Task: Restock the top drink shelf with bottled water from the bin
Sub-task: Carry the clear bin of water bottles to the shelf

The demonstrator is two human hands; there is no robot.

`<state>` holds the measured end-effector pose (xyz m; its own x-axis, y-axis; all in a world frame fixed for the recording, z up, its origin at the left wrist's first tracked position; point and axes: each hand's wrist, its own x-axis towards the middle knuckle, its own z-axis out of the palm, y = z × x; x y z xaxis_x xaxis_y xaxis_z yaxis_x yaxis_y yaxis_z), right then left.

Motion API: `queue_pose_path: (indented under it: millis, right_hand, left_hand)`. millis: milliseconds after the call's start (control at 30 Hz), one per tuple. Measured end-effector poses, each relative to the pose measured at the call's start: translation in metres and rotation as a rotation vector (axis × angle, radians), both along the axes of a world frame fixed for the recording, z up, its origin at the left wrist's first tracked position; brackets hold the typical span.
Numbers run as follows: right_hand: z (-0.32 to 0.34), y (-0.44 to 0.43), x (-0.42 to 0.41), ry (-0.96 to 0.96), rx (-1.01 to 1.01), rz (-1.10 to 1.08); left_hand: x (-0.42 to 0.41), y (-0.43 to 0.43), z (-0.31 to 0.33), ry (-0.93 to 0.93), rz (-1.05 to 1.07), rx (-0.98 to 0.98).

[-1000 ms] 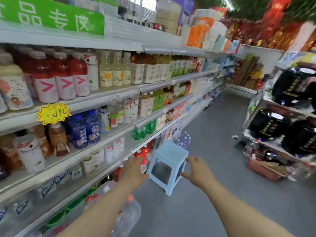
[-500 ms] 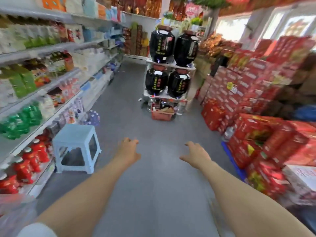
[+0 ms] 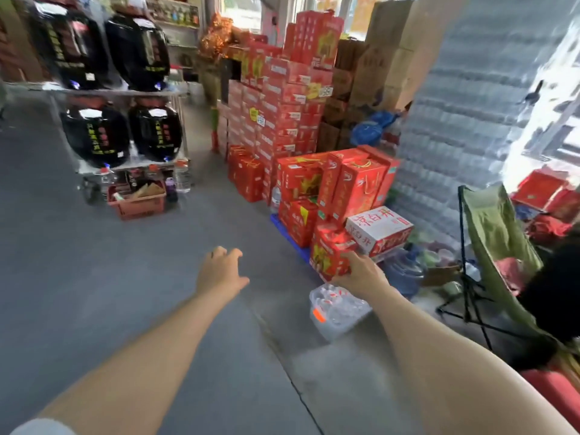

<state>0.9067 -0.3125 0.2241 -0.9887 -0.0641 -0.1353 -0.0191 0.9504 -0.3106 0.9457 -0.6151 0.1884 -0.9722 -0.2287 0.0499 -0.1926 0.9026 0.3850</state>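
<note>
On the grey shop floor (image 3: 125, 277), towards its right side, a clear plastic bin (image 3: 331, 328) of bottled water (image 3: 342, 306) sits just in front of stacked red cartons (image 3: 292, 98). A white-and-red carton (image 3: 379, 229) and a large blue water jug (image 3: 405, 271) are close behind it. A green folding chair (image 3: 489, 233) stands to the right, and black jars (image 3: 94, 133) on a rack and a red basket (image 3: 138, 202) stand far left. Both bare arms reach forward. The left hand (image 3: 219, 273) hovers over bare floor, fingers spread, holding nothing. The right hand (image 3: 361, 273) hangs above the bin's far edge, fingers relaxed and empty.
</note>
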Motion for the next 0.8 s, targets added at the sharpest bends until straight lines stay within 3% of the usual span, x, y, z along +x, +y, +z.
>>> queue_pose_path:
  millis: [233, 567, 800]
  right_hand:
    - [-0.034, 0.099, -0.091, -0.039, -0.050, -0.090]
    - [-0.066, 0.188, -0.319, -0.169, 0.021, -0.195]
    - [-0.093, 0.231, -0.449, -0.239, 0.035, -0.162]
  left_hand:
    - [-0.132, 0.105, -0.023, -0.076, -0.146, -0.008]
    - [-0.391, 0.212, -0.083, -0.212, -0.206, 0.060]
    - [-0.513, 0.260, -0.101, -0.312, -0.175, 0.083]
